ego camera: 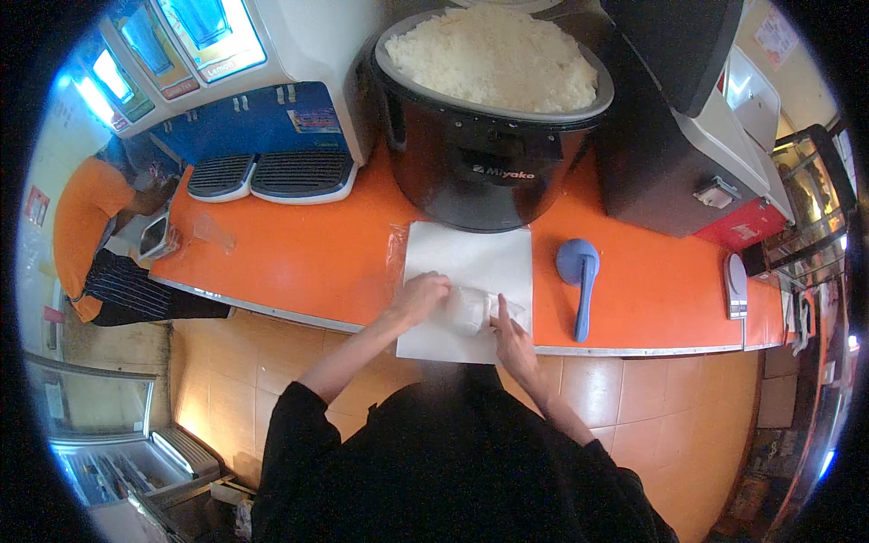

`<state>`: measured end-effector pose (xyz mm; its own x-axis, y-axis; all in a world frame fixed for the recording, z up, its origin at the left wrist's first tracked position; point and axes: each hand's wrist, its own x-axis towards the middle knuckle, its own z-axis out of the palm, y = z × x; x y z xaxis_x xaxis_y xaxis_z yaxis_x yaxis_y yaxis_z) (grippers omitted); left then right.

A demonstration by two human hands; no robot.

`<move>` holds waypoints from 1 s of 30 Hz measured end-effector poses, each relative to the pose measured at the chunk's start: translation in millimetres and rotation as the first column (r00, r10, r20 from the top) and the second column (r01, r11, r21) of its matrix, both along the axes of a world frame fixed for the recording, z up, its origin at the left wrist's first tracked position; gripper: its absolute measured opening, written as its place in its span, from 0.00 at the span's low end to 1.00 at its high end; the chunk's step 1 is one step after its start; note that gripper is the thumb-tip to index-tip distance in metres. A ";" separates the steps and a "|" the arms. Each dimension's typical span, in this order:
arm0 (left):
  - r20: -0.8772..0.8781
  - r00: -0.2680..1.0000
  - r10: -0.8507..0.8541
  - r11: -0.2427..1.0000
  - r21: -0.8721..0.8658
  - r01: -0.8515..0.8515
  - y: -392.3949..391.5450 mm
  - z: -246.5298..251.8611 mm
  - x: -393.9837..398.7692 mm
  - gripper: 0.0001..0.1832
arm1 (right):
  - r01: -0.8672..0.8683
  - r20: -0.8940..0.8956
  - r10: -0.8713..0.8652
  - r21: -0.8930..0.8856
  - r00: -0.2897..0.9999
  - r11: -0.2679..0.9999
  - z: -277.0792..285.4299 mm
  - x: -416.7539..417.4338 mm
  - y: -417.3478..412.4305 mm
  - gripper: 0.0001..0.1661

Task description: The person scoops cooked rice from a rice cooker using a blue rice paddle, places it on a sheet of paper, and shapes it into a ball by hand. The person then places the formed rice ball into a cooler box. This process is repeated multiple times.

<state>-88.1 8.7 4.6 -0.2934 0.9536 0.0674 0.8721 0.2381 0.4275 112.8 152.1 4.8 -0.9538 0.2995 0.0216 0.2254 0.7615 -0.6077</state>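
A small white wrapped packet [468, 311], partly blurred, lies on a stack of white paper sheets [468, 254] right in front of me. My left hand [424, 297] has its fingers curled around the packet's left end. At the right end, my right hand [514, 343] grips the wrapping, its index finger stretched out along it. What the packet contains is hidden. Clear plastic film [396, 251] shows along the left edge of the paper. Right of the sheets rests a blue rice scoop [578, 271], handle towards me.
Behind the paper, a black Miyako rice cooker [475, 170] is heaped with white rice [495, 58]. A drink dispenser [271, 149] stands left on the orange counter [312, 251]. To the right are a dark box-shaped appliance [652, 156] and a small scale [736, 285]. A person [102, 217] bends at the far left.
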 end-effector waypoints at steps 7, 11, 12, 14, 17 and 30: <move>-0.229 0.950 0.213 0.975 0.120 -0.190 -27.2 -24.9 51.4 0.20 | -0.059 0.281 0.057 -0.004 0.958 0.998 21.5 -53.4 38.0 0.35; -0.002 0.968 0.253 0.952 0.177 -0.248 -24.1 -12.3 59.4 0.24 | -0.212 0.372 0.132 0.182 0.919 0.960 31.1 -89.4 44.4 0.33; 0.062 0.963 0.263 0.945 0.186 -0.270 -23.7 -10.3 60.2 0.25 | -0.220 0.030 0.232 0.450 0.972 0.866 27.2 -86.0 38.8 0.27; 0.073 0.960 0.271 0.945 0.170 -0.280 -23.1 -6.5 60.4 0.24 | -0.468 0.170 0.440 0.443 0.882 0.765 27.3 -99.7 52.8 0.20; 0.037 0.962 0.270 0.942 0.197 -0.272 -23.0 -11.6 57.9 0.24 | -0.561 0.194 0.527 0.263 0.828 0.785 10.6 -98.6 68.4 0.12; 0.070 0.930 0.360 0.924 0.115 -0.366 -21.5 -0.7 79.7 0.28 | 0.276 -0.197 -0.326 -0.243 0.925 0.930 2.5 -19.0 -48.0 0.29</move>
